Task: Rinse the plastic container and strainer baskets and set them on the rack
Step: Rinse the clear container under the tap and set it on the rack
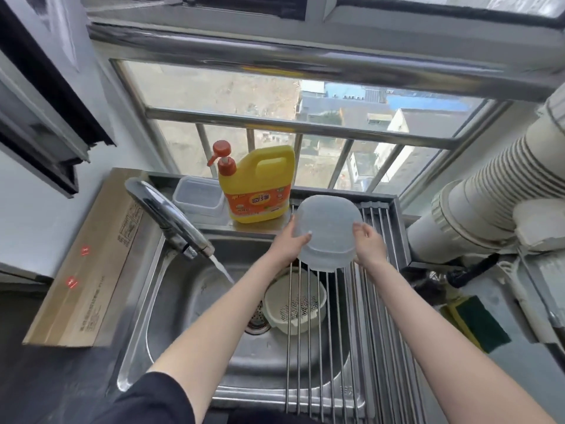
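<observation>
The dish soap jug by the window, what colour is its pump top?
Orange-red, on the yellow dish soap jug; the pump top shows clearly in the head view.

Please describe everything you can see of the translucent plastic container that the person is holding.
The translucent, frosted-white plastic container is rounded-square with soft corners and a stepped band near its rim. It is turned so its base faces the camera, tilted, with its lower edge resting on the metal rods of the roll-up rack over the steel sink. The left hand grips its left side, with the thumb on the base, and the right hand holds its right side. It looks empty; wetness cannot be judged.
</observation>
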Demonstrator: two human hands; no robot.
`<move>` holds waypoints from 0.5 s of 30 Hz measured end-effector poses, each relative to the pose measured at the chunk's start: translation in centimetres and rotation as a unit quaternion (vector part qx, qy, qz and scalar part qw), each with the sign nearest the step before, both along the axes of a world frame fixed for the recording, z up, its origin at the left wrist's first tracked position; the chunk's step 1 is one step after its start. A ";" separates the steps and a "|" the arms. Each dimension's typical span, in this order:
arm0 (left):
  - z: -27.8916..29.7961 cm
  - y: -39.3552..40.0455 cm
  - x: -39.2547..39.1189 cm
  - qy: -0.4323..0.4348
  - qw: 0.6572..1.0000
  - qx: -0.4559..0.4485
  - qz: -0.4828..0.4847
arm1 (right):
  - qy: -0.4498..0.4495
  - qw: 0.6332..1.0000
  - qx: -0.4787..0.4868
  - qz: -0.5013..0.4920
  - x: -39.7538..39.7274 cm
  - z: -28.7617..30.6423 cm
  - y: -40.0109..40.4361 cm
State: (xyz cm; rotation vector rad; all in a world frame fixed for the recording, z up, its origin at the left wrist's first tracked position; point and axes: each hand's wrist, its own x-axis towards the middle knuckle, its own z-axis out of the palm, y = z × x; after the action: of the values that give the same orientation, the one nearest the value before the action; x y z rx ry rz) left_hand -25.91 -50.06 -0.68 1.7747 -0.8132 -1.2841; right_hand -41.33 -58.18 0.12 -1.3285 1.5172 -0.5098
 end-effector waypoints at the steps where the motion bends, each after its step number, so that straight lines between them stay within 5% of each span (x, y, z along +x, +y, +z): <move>1: -0.6 -0.6 0.2 -0.002 1.000 0.006 0.001 | 0.004 1.000 0.011 0.005 0.1 -0.3 -0.7; 15: -2.9 -3.1 -0.4 -0.030 0.999 0.018 0.023 | 0.126 0.992 -0.005 0.018 1.2 -3.3 -2.8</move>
State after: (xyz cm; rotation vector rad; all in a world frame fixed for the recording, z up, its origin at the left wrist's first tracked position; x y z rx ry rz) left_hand -26.35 -53.12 -3.60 1.8584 -0.7833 -1.2275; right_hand -40.13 -60.96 -3.20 -1.4698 1.6931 -0.3358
